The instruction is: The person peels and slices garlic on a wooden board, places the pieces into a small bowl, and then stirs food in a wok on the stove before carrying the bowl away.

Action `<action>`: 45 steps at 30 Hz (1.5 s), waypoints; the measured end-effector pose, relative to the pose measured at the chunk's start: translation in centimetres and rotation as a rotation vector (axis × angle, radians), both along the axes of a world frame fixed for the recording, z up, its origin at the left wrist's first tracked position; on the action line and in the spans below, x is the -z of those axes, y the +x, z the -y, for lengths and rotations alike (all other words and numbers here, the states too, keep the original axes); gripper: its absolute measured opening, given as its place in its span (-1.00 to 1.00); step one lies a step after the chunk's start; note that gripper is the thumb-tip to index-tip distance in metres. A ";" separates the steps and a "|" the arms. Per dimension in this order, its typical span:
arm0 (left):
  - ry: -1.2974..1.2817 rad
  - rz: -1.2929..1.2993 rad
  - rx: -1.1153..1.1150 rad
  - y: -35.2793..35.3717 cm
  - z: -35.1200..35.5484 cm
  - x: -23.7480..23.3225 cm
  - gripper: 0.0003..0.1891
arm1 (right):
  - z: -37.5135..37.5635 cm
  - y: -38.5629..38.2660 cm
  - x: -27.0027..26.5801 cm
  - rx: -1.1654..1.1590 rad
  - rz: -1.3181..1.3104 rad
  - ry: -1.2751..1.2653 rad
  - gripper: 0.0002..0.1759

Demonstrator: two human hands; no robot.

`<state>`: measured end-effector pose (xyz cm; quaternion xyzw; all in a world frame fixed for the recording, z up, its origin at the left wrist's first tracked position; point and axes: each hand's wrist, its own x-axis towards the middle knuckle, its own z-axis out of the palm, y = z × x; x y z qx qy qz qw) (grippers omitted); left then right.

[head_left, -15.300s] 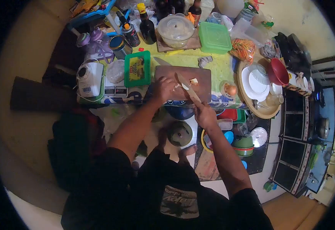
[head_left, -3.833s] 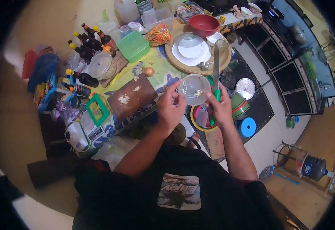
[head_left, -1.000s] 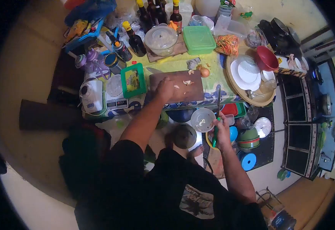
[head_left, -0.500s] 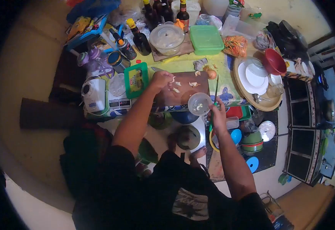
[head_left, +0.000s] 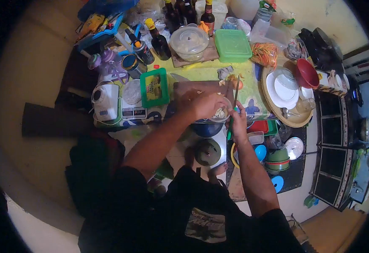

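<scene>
Table (head_left: 205, 69) draped in yellow-green cloth with a dark blue pattern, standing just ahead of the body. Carrying near its front edge a flat rectangular brown wooden cutting board (head_left: 182, 89), probably stiff and fairly heavy, likely asking for a hold at both short ends. Showing at the board's right side a long straight knife (head_left: 236, 95) with a slim metal blade and bright green handle, pointing away from the body; presumably rigid and sharp, so calling for a hold by the handle alone. Showing also, at the board's front right corner and at a height hard to judge, a clear round plastic bowl (head_left: 220, 119); likely being light, slightly flexible and slick if wet, suiting a pinch on rim and wall. Containing a few small white pieces (head_left: 220, 113), probably firm and slippery, suiting fingertips.

Extending both bare forearms forward from black sleeves, angling the left one inward. Arching the left hand (head_left: 206, 105) palm down over the bowl, hiding whether pinching something or spread apart. Clamping the knife handle in the right hand (head_left: 239, 119), seemingly gripping the bowl's right wall too.
</scene>
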<state>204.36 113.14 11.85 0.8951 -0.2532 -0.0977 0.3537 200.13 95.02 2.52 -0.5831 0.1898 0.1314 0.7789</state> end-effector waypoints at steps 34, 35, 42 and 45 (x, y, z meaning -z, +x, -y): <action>-0.128 -0.325 -0.096 6.3 -6.9 6.0 -0.69 | 1.5 -0.8 -1.5 0.119 0.048 0.140 -0.31; -0.030 -0.198 -0.038 5.8 -7.5 9.0 -0.65 | 1.7 -0.9 -1.4 0.137 0.060 0.146 -0.32; 0.178 0.157 0.013 3.4 -7.8 14.9 -0.56 | 3.5 -2.8 -1.5 0.126 0.016 0.086 -0.30; 0.186 0.167 0.084 4.2 -7.8 15.4 -0.62 | 3.9 -3.7 -0.9 0.137 0.017 0.073 -0.30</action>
